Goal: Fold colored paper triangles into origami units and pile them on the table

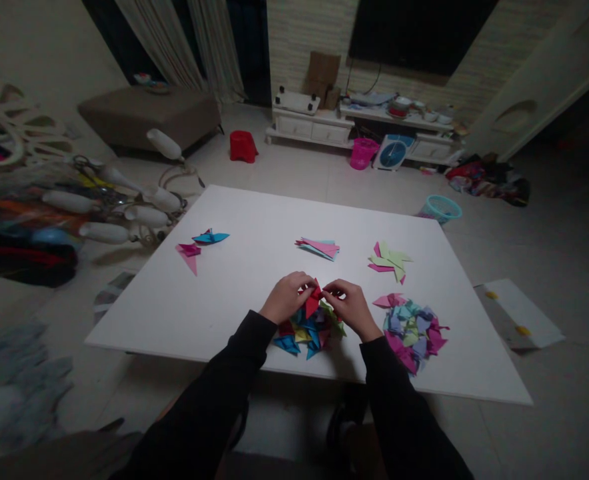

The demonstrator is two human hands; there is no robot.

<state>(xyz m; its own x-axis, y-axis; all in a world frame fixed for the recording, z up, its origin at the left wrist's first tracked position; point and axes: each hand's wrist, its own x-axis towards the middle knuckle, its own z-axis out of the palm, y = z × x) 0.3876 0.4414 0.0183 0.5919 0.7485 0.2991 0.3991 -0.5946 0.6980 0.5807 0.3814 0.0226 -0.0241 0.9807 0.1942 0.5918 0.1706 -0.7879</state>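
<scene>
A red origami crane is pinched between both hands, above the near middle of the white table. My left hand grips it from the left with thumb and fingers closed. From the right, my right hand pinches its other side with the fingertips. Right under the hands lies a pile of folded paper cranes in blue, yellow, red and green, partly hidden by them. To the right of my right hand is a second pile of paper cranes in pink, purple, pale blue and green.
Long folded papers lie at mid-table, with green and pink folded pieces to their right. A blue crane and a pink folded piece lie left. White-shaded lamps stand off the left edge; a blue basket is beyond the right corner.
</scene>
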